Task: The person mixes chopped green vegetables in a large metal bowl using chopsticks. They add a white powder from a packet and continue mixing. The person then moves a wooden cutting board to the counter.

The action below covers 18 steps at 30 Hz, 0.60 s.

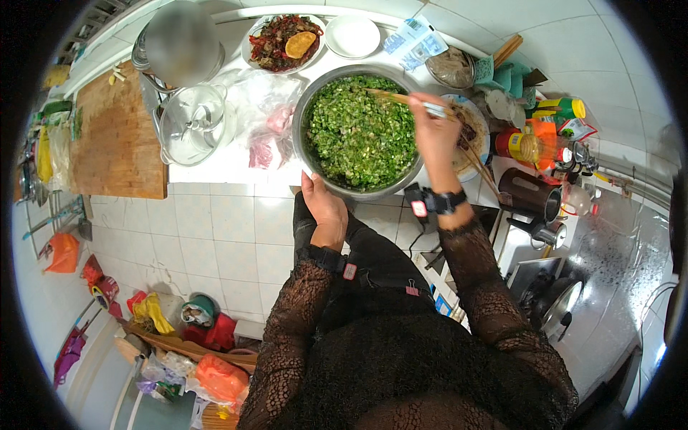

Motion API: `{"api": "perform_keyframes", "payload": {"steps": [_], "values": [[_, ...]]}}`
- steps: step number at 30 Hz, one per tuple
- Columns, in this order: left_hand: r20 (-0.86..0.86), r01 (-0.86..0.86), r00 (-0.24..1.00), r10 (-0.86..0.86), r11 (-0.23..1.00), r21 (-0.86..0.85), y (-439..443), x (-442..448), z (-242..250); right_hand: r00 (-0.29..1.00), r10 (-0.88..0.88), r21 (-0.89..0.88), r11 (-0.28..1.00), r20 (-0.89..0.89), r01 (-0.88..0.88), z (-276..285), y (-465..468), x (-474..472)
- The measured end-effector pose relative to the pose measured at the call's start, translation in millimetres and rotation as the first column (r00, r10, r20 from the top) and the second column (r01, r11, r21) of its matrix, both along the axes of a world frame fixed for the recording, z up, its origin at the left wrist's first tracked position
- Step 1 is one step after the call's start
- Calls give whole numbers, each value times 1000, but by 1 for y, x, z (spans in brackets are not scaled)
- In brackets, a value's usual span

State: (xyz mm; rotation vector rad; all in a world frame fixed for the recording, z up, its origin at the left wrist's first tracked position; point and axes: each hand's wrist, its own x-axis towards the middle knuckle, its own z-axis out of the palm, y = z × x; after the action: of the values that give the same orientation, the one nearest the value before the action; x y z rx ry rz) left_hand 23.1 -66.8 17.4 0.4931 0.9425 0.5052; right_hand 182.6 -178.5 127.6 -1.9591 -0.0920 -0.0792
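A large metal bowl point(356, 194) holds a finely chopped green mixture point(360, 134). My left hand point(324, 205) grips the bowl's near left rim. In my right hand point(434, 134) are wooden chopsticks point(388, 97), their tips in the mixture near the bowl's upper right side. Just right of the bowl, partly behind my right hand, lies a plate point(482, 134) with dark food and sauce, and another pair of chopsticks point(480, 165) rests across it. Left of the bowl are pieces of raw meat point(266, 150) in clear plastic bags.
A clear food-processor bowl point(185, 140) with a blade stands beside a wooden cutting board point(115, 140) at the left. Behind the metal bowl are a plate of red chillies point(277, 51) and an empty white dish point(352, 36). Bottles, jars and a dark pitcher point(524, 193) crowd the right side.
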Motion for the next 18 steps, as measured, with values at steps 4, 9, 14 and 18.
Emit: {"api": "perform_keyframes", "payload": {"steps": [4,9,14,18], "values": [[18,16,1000,-16,1000,24,-1,0,0,989,124,29,992,80,-126,-29,24,-28],[16,91,996,-90,994,-59,13,0,5,953,266,84,956,145,-280,-10,-9,-65],[-12,299,953,-303,931,210,62,14,4,911,366,153,905,191,-396,-6,-2,-71],[-38,280,960,-279,959,37,70,25,-3,912,394,45,915,113,-401,-30,20,-46]]}}
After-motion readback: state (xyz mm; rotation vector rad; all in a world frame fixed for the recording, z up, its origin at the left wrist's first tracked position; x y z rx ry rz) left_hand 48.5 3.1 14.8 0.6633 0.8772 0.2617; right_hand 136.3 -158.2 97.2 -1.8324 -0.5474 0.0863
